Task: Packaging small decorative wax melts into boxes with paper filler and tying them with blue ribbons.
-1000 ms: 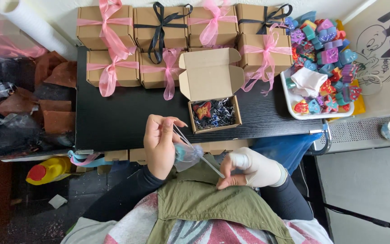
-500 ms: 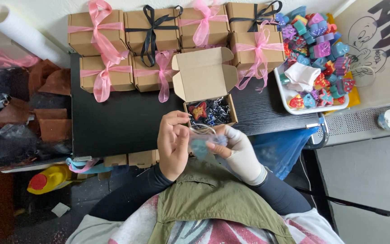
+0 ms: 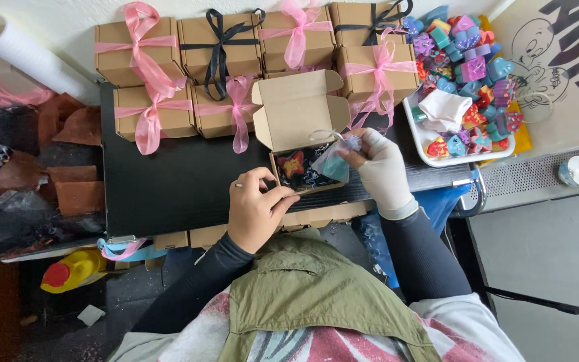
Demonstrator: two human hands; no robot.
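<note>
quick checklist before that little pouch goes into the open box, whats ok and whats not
1. Open box lid flaps up: ok.
2. Small sheer pouch held by the right hand, over the box's right side: ok.
3. Left hand steadying the box's front edge: ok.
4. Space inside: a red butterfly-shaped piece lies on dark filling; room beside it: cannot tell.
5. Pouch drawstring pulled shut: cannot tell.
6. Tray of coloured pieces clear of the hands: ok.

Left hand (image 3: 257, 209) curled (fingertips pinched), gloved right hand (image 3: 382, 167) raised, grip closed
</note>
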